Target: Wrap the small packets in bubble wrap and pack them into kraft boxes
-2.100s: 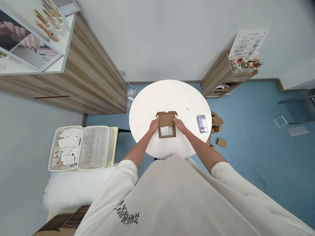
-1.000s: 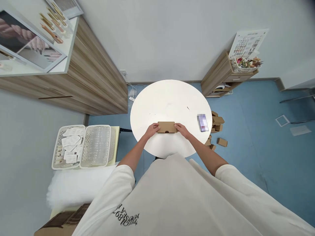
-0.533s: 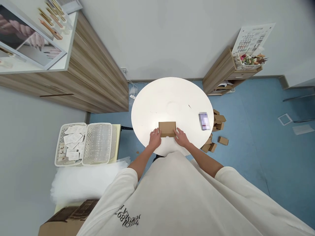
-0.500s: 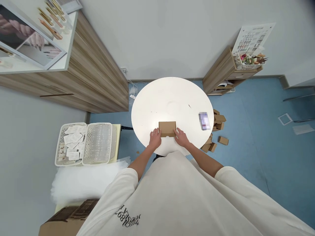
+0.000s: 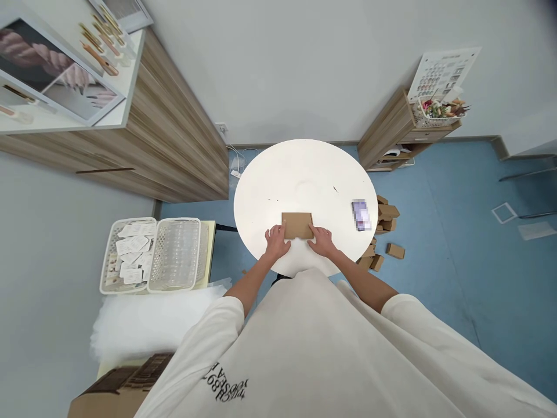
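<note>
A small brown cardboard box (image 5: 297, 225) with its lid closed lies flat near the front edge of the round white table (image 5: 304, 168). My left hand (image 5: 277, 241) grips its left front corner, with the fingers along the side and the thumb by the front edge. On the opposite corner, my right hand (image 5: 322, 240) holds the box the same way, index finger at the side and thumb low at the front. What is inside the box cannot be seen.
A blurred purple item (image 5: 361, 215) lies on the table's right side. Several cardboard boxes (image 5: 395, 251) are on the floor at the right. To the left, white baskets (image 5: 174, 254) hold cards and clear plastic pieces, beside white wrapping material (image 5: 161, 322). Wooden cabinets (image 5: 183, 122) flank the table.
Both thumbs have come down to the front edge of the box. The box sits slightly farther from me, and the view has shifted a little.
</note>
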Available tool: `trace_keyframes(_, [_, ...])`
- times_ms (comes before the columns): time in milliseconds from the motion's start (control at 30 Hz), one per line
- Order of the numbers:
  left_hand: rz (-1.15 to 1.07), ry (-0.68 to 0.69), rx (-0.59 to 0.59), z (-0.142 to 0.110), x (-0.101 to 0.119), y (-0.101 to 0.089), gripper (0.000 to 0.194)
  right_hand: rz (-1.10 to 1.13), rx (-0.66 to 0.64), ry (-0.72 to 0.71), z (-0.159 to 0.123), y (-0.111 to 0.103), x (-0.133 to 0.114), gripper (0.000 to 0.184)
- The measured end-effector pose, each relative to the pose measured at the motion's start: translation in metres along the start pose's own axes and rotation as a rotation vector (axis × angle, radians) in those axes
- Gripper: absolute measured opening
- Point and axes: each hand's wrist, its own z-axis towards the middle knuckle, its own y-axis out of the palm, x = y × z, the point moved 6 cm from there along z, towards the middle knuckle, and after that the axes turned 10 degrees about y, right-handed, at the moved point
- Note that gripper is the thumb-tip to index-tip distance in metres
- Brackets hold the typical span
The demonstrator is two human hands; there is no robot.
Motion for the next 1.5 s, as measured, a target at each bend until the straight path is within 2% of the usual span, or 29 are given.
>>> trace_keyframes(133, [-0.021,-0.034,0.049,0.014,0.002,-0.021,0.089,0.049,0.077,0.005,0.008,-0.022,-0.006,0.066])
trace_keyframes(233, [-0.062,-0.076,0.091,0.027,-0.001,-0.028,0.084,0.127,0.100,0.038,0.018,-0.032,-0.007,0.060])
trace_keyframes(467, [-0.179,-0.142,0.160,0.049,-0.016,-0.024,0.046,0.372,0.120,0.160,0.039,-0.037,0.002,0.051])
trace_keyframes(633, [-0.145,-0.165,0.214,0.059,-0.022,-0.024,0.033,0.367,0.180,0.185,0.046,-0.040,0.004,0.039])
trace_keyframes(833, [-0.238,-0.207,0.215,0.066,-0.028,-0.022,0.033,0.386,0.181,0.246,0.051,-0.041,0.007,0.039])
trace_keyframes(1000, [-0.252,-0.188,0.209,0.066,-0.024,-0.023,0.033,0.414,0.167,0.247,0.053,-0.042,0.005,0.036])
trace_keyframes(1133, [-0.152,-0.153,0.224,0.064,-0.020,-0.027,0.035,0.389,0.174,0.224,0.053,-0.044,0.003,0.036])
trace_keyframes(1267, [-0.122,-0.177,0.236,0.062,-0.022,-0.030,0.039,0.318,0.180,0.182,0.051,-0.045,0.000,0.038])
trace_keyframes(1500, [-0.129,-0.201,0.173,0.062,-0.022,-0.032,0.032,0.223,0.174,0.087,0.047,-0.047,-0.005,0.038])
